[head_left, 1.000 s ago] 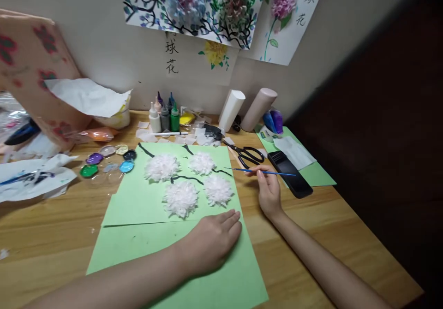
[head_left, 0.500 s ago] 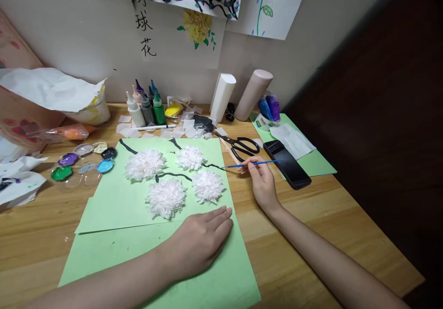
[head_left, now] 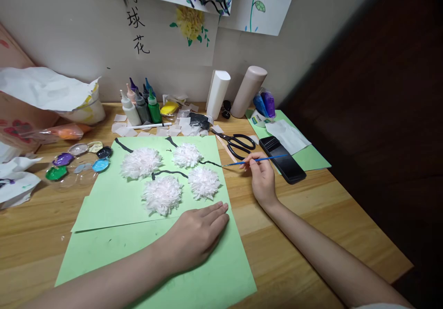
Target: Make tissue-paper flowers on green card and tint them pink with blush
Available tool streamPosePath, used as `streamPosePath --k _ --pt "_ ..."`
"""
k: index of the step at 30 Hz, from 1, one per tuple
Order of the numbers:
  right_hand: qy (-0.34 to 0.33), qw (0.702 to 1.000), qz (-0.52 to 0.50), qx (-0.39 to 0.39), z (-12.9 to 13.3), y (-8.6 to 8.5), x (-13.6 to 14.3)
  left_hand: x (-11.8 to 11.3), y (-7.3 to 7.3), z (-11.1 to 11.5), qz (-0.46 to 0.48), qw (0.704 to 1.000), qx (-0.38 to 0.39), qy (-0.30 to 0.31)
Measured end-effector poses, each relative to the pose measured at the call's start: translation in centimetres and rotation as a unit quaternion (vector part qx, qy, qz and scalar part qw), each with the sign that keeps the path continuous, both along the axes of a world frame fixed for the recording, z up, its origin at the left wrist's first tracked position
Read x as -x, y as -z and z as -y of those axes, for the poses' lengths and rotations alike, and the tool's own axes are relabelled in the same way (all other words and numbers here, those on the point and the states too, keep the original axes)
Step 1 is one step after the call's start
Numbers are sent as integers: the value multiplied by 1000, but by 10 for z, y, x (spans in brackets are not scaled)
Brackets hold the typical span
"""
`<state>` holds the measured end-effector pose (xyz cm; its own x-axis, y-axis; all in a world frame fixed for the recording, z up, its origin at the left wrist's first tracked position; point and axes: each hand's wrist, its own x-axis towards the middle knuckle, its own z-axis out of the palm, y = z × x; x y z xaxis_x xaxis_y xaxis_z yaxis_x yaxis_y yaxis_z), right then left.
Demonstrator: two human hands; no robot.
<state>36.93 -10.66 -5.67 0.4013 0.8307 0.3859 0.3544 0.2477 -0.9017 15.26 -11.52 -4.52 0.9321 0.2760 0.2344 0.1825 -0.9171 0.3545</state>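
My right hand (head_left: 261, 177) pinches a thin blue paintbrush (head_left: 256, 160) near its middle. The brush tip meets the right edge of the upper green paper (head_left: 117, 198), at the end of a black painted line (head_left: 211, 163). Several white ruffled paper flowers (head_left: 162, 194) sit on that sheet, with black painted branches (head_left: 169, 172) between and above them. My left hand (head_left: 197, 237) lies flat, fingers stretched out, across the lower right of the green sheets, just below the flowers. A second green sheet (head_left: 104, 263) shows beneath.
A paint palette (head_left: 81, 166) stands left of the paper. Along the wall are paint bottles (head_left: 141, 108), white paper scraps, a white bottle (head_left: 218, 94) and a pinkish bottle (head_left: 249, 92). Black-handled scissors (head_left: 242, 144) and a phone (head_left: 283, 160) lie beyond my right hand.
The whole view has shifted slightly, so everything sits a little further left and higher. The brush stays at the paper's right edge; my left hand keeps its place on the paper.
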Motion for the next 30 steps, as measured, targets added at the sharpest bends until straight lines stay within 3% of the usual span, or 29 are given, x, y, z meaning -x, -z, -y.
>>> streamPosePath --k 6,13,16,19,25,30 --pt "-42 998 34 16 1 -3 3 0 0 0 1 1000 0 0" --pt "28 995 91 -28 4 -2 -2 1 -2 0 -2 1000 6 2" --pt "10 995 96 -40 5 -4 0 1 -2 1 0 1000 7 2" --pt "-27 994 103 -2 5 -5 1 1 -2 1 -5 1000 7 2" --pt "28 994 102 -28 5 -3 -2 2 -2 1 -9 1000 3 3" --pt "-10 995 99 3 6 -4 -1 1 -2 1 4 1000 11 2"
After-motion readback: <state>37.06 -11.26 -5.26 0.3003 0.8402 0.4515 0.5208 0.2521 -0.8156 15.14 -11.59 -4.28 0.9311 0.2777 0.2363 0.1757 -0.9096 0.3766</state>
